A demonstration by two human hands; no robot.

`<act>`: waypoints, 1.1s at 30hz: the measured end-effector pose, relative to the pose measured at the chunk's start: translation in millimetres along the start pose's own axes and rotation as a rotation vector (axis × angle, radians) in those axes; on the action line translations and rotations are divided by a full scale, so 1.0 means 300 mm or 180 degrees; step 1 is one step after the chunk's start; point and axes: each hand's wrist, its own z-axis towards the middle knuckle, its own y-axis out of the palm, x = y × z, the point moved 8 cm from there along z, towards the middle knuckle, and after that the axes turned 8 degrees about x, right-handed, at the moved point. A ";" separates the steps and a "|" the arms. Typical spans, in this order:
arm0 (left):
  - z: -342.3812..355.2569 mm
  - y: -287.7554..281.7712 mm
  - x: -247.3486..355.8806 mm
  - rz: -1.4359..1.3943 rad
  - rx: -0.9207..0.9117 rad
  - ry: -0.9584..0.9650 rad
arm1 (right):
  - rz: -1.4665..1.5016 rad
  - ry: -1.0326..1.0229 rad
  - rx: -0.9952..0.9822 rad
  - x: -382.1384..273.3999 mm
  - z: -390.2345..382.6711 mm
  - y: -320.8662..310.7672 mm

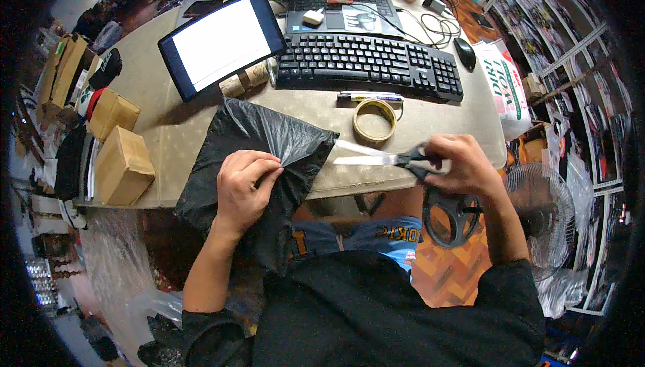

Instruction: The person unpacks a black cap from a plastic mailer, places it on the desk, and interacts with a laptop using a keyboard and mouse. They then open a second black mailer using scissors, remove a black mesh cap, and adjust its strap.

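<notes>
My left hand (pixel 247 182) pinches a black plastic bag (pixel 235 135) between thumb and fingers. The bag lies over the table's front edge, and part of it hangs down toward my lap. In my right hand (pixel 460 163) is a pair of scissors (pixel 376 157) with dark handles. Its blades are apart and point left, with their tips close to the bag's right corner; whether they touch it I cannot tell. Just beyond the blades lies a roll of tape (pixel 375 121) on its side.
A tablet (pixel 222 44) leans on a cardboard tube (pixel 243 80). Behind the tape are a marker (pixel 369 97), a black keyboard (pixel 369 64), a laptop (pixel 342 14) and a mouse (pixel 463 54). Cardboard boxes (pixel 124 165) stand at the left edge; a fan (pixel 541 216) is at the right.
</notes>
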 end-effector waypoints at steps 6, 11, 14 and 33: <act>0.001 -0.009 0.019 -0.0291 -0.0054 -0.0161 | -0.0759 -0.0923 -0.0117 -0.138 0.127 0.075; -0.016 -0.005 0.017 -0.0446 0.0000 -0.0191 | -0.0823 -0.1309 -0.0178 -0.124 0.132 0.138; -0.039 -0.014 0.016 -0.0412 0.0071 -0.0231 | 0.0284 -0.0381 -0.0931 -0.045 0.113 0.156; -0.170 -0.075 0.089 0.0408 0.0838 -0.0377 | 0.2426 0.0577 -0.3092 -0.150 0.187 0.390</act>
